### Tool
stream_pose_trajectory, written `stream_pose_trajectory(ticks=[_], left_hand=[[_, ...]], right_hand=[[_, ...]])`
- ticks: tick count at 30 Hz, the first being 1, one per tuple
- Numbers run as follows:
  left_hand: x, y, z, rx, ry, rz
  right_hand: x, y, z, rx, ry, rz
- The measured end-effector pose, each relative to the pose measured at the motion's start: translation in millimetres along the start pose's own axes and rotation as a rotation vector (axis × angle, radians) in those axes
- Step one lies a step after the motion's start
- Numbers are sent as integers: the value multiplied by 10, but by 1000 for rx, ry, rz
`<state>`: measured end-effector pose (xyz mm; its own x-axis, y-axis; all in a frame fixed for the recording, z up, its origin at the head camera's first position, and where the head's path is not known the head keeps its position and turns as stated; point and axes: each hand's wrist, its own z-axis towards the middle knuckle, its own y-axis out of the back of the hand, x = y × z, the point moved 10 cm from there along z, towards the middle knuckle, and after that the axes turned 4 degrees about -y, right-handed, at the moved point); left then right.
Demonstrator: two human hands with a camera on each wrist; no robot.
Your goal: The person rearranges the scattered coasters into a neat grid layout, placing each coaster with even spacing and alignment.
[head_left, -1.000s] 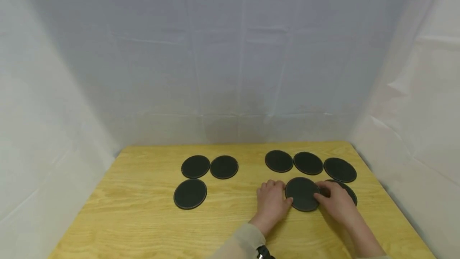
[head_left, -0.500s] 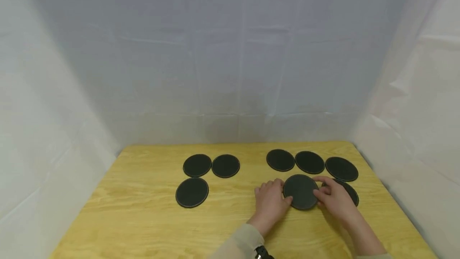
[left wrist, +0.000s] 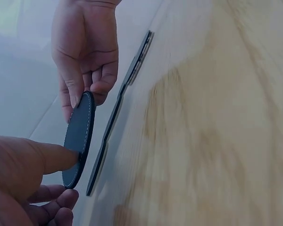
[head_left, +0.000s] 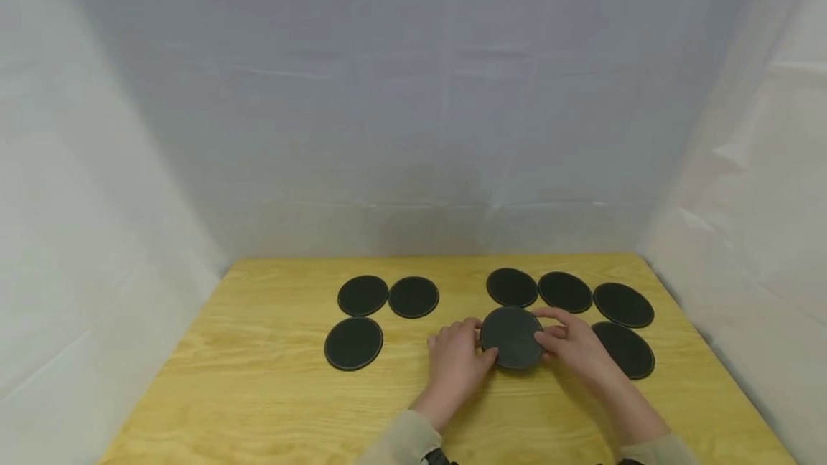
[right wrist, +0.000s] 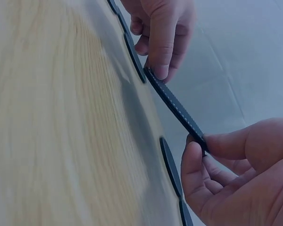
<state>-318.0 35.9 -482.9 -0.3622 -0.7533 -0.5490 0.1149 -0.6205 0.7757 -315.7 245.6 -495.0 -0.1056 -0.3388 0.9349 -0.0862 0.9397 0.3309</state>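
A round black coaster (head_left: 512,336) with pale stitching near its rim is held above the table between both hands. My left hand (head_left: 455,366) pinches its left edge, thumb on top and fingers beneath. On the opposite edge, my right hand (head_left: 577,350) pinches it between thumb and fingers. In the left wrist view the coaster (left wrist: 78,136) appears raised off the wood. The right wrist view shows the same coaster (right wrist: 177,109) nearly edge-on, apart from the table. Just behind it in the head view lies another black coaster (head_left: 512,287).
Flat on the wooden table (head_left: 258,407), more coasters lie at the right: a middle one (head_left: 565,291), a far-right one (head_left: 623,304) and a nearer one (head_left: 624,350). Three others, including a front one (head_left: 353,343), lie at the left. White sheeting (head_left: 413,128) surrounds the table.
Both hands have carried the held coaster leftward, away from the near right coaster, which is now less covered by the right hand. The head view has shifted slightly.
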Motion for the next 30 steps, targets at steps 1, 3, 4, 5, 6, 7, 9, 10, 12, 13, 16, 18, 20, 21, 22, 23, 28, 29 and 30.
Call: stream_pose_trajectory(ticks=[1,3,4,5,6,7,9,10,12,13,16,18,20,21,22,23,28,29,30], left_hand=[[40,28,-10,-2,4,-7],[119,81,-32,-7,6,-8],[157,110,-47,-10,7,-5],[195,142,-61,-12,8,-2],[236,174,-75,-13,10,3],[273,211,-89,-14,12,4],[345,291,-115,-17,14,16],[381,330,-127,-16,16,25],[446,415,-145,-22,19,46],[476,457,-153,-22,22,57],[573,549,-174,-19,30,106],[625,601,-189,-20,31,132],[677,632,-205,-20,30,163],[697,649,-213,-21,28,178],[713,666,-221,-25,23,191],[729,676,-229,-26,20,206],[765,701,-258,-16,-9,259],[767,703,-261,-10,-13,265],[770,703,-264,-3,-17,267]], right_hand=[[21,-46,15,3,-3,1],[69,-142,43,12,2,4],[85,-190,60,16,3,3],[106,-239,76,19,6,3],[128,-289,90,24,9,6],[150,-339,103,30,14,13],[188,-442,130,45,17,26],[203,-491,145,50,17,32],[232,-592,176,62,13,38],[245,-643,191,69,11,37],[267,-787,242,86,2,39],[281,-875,269,95,0,40],[299,-958,294,105,9,36],[309,-995,302,108,14,34],[313,-1029,310,110,16,30],[318,-1059,315,110,15,29],[324,-1150,344,80,8,-18],[331,-1157,351,68,12,-40],[350,-1162,357,55,28,-77]])
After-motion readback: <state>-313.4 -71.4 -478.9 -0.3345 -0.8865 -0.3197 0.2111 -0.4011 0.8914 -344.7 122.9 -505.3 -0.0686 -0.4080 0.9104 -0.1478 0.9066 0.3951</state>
